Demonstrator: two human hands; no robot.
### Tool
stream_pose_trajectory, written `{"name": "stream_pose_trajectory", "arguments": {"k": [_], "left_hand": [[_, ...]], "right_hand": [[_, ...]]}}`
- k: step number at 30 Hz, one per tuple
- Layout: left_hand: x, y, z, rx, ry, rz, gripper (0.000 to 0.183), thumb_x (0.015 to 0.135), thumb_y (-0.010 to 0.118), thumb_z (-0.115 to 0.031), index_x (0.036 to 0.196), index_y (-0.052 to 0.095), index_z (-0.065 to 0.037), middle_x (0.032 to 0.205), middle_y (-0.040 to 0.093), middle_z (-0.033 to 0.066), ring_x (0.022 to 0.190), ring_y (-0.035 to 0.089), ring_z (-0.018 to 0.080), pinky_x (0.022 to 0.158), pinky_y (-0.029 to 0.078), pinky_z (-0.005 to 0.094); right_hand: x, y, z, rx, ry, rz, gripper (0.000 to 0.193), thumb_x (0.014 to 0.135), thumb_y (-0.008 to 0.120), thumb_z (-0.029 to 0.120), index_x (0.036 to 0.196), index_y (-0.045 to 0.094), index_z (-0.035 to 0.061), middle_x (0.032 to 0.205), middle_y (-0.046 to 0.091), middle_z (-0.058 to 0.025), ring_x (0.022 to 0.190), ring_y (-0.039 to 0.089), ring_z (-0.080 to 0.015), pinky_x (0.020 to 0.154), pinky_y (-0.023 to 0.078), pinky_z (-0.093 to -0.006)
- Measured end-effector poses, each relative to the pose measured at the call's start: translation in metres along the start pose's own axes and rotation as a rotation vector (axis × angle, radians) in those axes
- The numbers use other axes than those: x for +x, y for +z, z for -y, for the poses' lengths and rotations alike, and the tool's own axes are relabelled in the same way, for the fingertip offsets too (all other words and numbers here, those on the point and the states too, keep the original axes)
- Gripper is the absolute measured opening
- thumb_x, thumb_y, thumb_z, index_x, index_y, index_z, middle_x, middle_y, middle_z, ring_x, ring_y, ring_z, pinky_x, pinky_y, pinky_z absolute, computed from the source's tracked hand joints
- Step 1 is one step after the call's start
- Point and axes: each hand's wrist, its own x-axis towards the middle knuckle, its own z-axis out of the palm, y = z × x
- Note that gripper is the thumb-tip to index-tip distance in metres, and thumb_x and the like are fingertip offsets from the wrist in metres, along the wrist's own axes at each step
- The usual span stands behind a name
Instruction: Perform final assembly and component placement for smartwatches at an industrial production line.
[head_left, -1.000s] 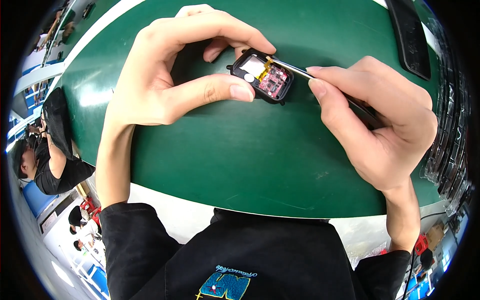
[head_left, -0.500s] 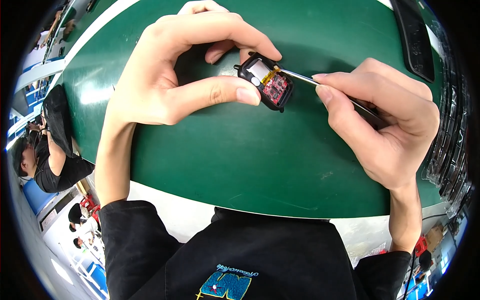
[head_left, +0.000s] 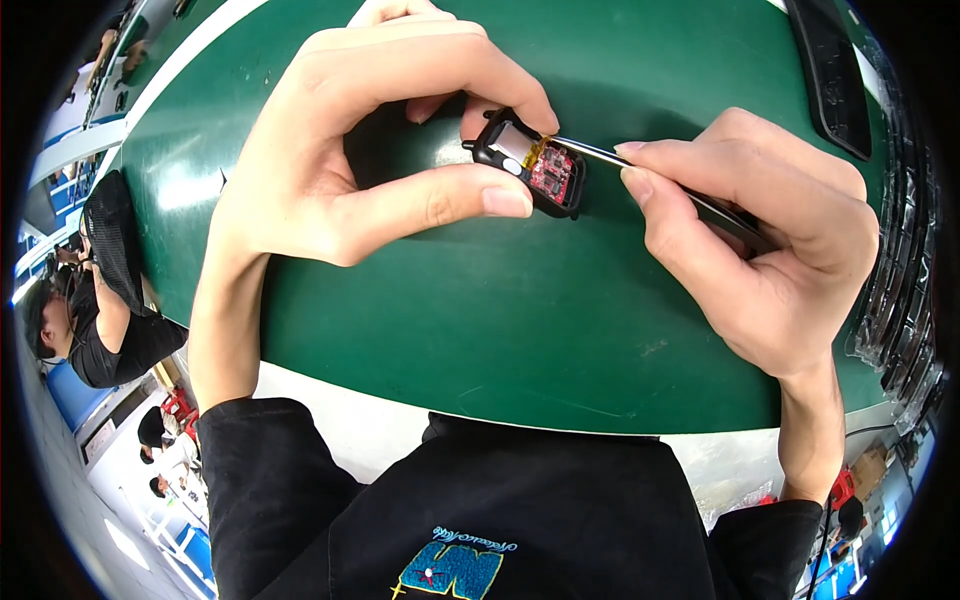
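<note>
Between the thumb and fingers of my left hand (head_left: 330,150) is a small black device housing (head_left: 487,157), tilted, its inside facing up. In it sit a red circuit board (head_left: 553,172), a silvery block (head_left: 513,142) and a strip of yellow tape (head_left: 536,154). My right hand (head_left: 770,220) pinches metal tweezers (head_left: 600,152) like a pen. Their tips reach the housing's upper edge, by the yellow tape and my left index fingertip. Whether they grip anything there is too small to tell.
Under my hands lies a green tabletop (head_left: 480,330). A black tray-like object (head_left: 828,75) rests at the far right. Along the right edge are several dark strips in clear plastic (head_left: 905,250). A person in black (head_left: 100,325) is at the left, beside a black mesh thing (head_left: 113,240).
My left hand has turned the housing slightly, so its lower end has swung up and to the right. The right hand and tweezers have shifted slightly up and left, staying at its upper edge.
</note>
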Motion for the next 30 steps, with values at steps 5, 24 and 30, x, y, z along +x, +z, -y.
{"name": "stream_pose_trajectory", "arguments": {"k": [5,24,30], "left_hand": [[0.0,-0.002,0.0,0.004,0.014,0.012,0.055,0.07,0.088,-0.037,0.107,0.081,0.004,0.093,0.075,0.0085,0.075,0.049,0.0191,0.086,0.038,0.0371],[0.0,-0.005,-0.005,0.001,-0.065,0.061,0.059,0.074,0.086,-0.04,0.111,0.081,0.006,0.09,0.071,0.0085,0.081,0.05,0.0193,0.082,0.037,0.0356],[-0.002,-0.005,-0.003,-0.013,-0.086,0.041,0.059,0.075,0.085,-0.04,0.111,0.081,0.006,0.092,0.072,0.0089,0.083,0.051,0.0191,0.081,0.037,0.0357]], "right_hand": [[0.001,-0.005,0.006,0.029,0.067,0.036,0.021,0.083,0.078,-0.013,0.102,0.083,-0.0067,0.069,0.064,-0.0041,0.058,0.054,-0.0083,0.053,0.035,-0.0251],[-0.001,0.004,0.003,0.043,0.02,0.005,0.018,0.082,0.08,-0.012,0.1,0.083,-0.0072,0.068,0.065,-0.0047,0.057,0.056,-0.0091,0.053,0.036,-0.0256],[-0.004,0.004,0.001,0.097,0.123,-0.049,0.018,0.082,0.08,-0.012,0.099,0.083,-0.007,0.068,0.065,-0.0049,0.057,0.056,-0.0089,0.052,0.035,-0.0254]]}}
